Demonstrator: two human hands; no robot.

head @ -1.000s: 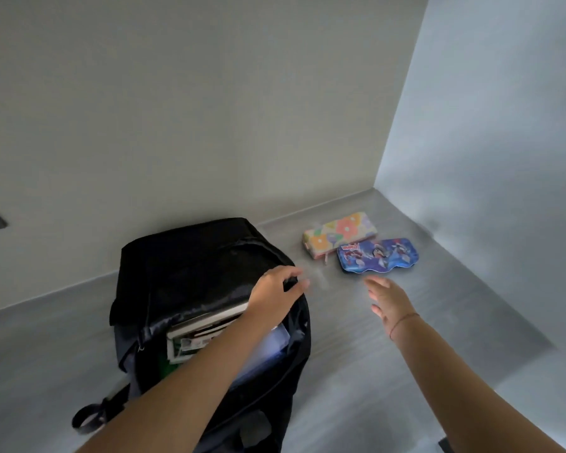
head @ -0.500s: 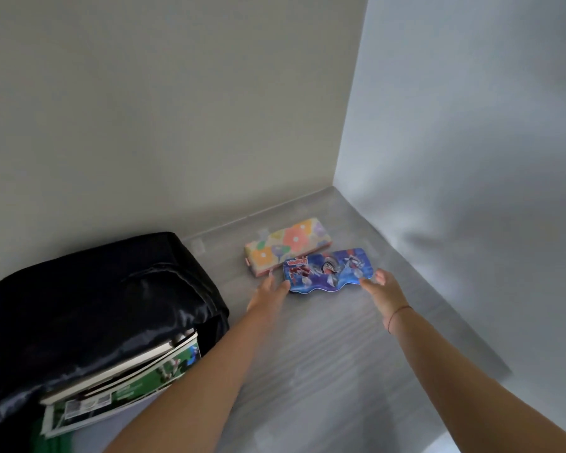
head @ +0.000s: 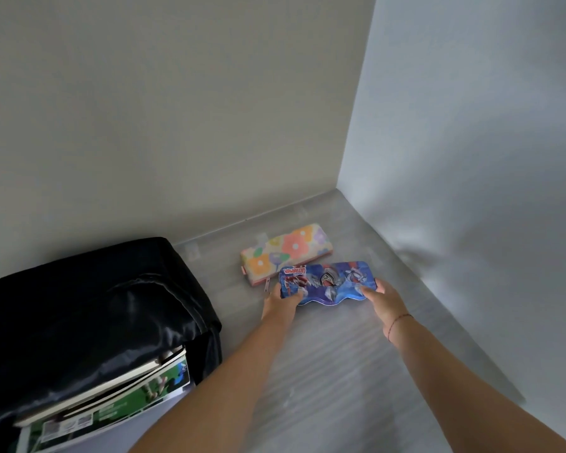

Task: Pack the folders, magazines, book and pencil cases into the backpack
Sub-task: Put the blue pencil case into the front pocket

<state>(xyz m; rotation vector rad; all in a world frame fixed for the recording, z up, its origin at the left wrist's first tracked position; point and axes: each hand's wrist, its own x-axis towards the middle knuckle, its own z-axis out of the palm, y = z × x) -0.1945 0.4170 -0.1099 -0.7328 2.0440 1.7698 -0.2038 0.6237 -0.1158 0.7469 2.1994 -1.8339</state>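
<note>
Half a second ago the hands were only arriving at the ends of the case; now both have closed on it. The left hand [head: 281,300] has its thumb laid over the top of the left end with fingers curled round the edge. The right hand [head: 384,304] does the same at the right end, so we have the blue pencil case [head: 327,282] pinched from both sides. Whether it has left the surface we cannot tell. A thin red bracelet [head: 399,322] circles the right wrist.

The case is a long, flat, hard-looking box with a glossy lid and a wavy near edge. It is printed with red and silver armoured figures on blue and purple, with a red logo at its left end. It sits over the pale grey table [head: 324,371], whose surface shows fine lengthwise streaks, near the corner of two plain walls [head: 177,125].

Just behind it lies the floral pencil case [head: 288,248] — soft-looking, rectangular, cream with orange, purple and green flowers, pink trim and a zip pull at its left end.

To the left sits the black backpack [head: 79,305], smooth fabric with a dull sheen, its mouth open toward us. A white-edged book [head: 105,384] and green-covered magazines [head: 111,403] stick out of it.
</note>
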